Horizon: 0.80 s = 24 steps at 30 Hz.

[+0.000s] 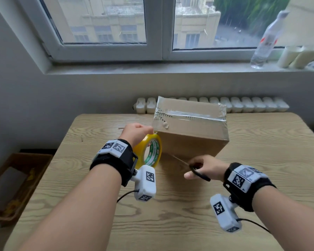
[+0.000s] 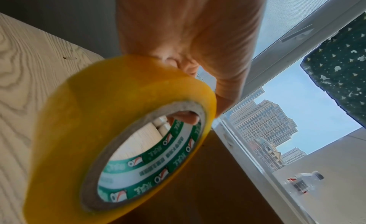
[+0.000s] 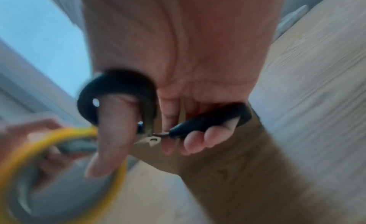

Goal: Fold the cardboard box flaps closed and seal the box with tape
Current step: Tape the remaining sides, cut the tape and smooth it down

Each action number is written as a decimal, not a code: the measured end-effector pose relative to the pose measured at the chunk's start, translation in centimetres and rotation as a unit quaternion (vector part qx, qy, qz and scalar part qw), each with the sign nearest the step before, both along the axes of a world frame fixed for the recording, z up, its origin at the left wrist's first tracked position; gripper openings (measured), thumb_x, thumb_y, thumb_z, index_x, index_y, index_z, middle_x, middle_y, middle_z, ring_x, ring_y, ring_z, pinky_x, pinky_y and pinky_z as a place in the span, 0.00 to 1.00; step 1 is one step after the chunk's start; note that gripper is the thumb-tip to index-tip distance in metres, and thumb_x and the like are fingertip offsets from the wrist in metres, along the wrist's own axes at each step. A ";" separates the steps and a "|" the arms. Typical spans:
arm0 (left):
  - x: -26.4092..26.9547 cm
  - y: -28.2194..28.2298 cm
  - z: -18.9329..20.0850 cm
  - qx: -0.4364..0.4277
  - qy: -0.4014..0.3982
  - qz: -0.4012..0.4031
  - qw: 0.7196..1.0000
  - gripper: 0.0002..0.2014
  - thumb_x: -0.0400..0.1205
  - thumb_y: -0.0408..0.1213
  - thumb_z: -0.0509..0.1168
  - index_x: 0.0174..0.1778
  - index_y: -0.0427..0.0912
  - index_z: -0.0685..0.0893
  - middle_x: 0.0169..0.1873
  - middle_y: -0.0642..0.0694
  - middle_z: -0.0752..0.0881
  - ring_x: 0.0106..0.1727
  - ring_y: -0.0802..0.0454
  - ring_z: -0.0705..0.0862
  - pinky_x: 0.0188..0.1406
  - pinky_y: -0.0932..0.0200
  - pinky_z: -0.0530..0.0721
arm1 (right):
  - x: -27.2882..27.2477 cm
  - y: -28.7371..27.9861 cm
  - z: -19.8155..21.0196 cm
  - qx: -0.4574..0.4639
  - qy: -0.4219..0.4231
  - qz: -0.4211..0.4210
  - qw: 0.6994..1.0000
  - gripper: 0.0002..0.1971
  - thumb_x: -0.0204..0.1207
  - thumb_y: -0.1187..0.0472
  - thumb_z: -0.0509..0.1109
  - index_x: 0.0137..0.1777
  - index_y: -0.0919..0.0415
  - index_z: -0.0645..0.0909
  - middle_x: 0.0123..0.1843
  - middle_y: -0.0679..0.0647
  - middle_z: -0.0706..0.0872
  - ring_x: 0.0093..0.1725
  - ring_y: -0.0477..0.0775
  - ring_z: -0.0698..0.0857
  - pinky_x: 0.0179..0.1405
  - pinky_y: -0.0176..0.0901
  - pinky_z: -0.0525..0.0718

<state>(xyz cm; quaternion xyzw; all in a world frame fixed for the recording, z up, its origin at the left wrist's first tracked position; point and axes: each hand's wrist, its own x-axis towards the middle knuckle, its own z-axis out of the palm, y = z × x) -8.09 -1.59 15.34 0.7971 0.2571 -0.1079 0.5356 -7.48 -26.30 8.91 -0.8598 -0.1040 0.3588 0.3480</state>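
A closed cardboard box [image 1: 190,134] stands on the wooden table [image 1: 261,142], with clear tape along its top seam and down its left end. My left hand [image 1: 134,132] holds a yellow tape roll [image 1: 150,153] at the box's near left corner, a finger hooked through its core [image 2: 186,116]. A clear strip runs from the roll up to the box. My right hand [image 1: 205,168] grips black-handled scissors [image 1: 199,173], thumb and fingers through the loops [image 3: 117,100]. The thin blades [image 1: 178,159] point left toward the roll, along the box's front face.
A white radiator [image 1: 243,105] runs behind the table under the window sill. A plastic bottle [image 1: 266,40] and pale containers [image 1: 297,57] stand on the sill at the right. A brown tray [image 1: 16,182] sits on the floor to the left.
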 end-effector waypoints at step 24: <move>-0.3 1.3 0.1 -0.021 0.007 -0.023 1.000 0.11 0.69 0.32 0.71 0.46 0.37 0.91 0.51 0.39 0.89 0.53 0.36 0.87 0.62 0.37 0.83 | 3.5 5.2 8.9 0.044 0.067 -0.027 0.996 0.12 0.64 0.57 0.84 0.45 0.62 0.92 0.39 0.58 0.89 0.29 0.48 0.80 0.22 0.33 0.77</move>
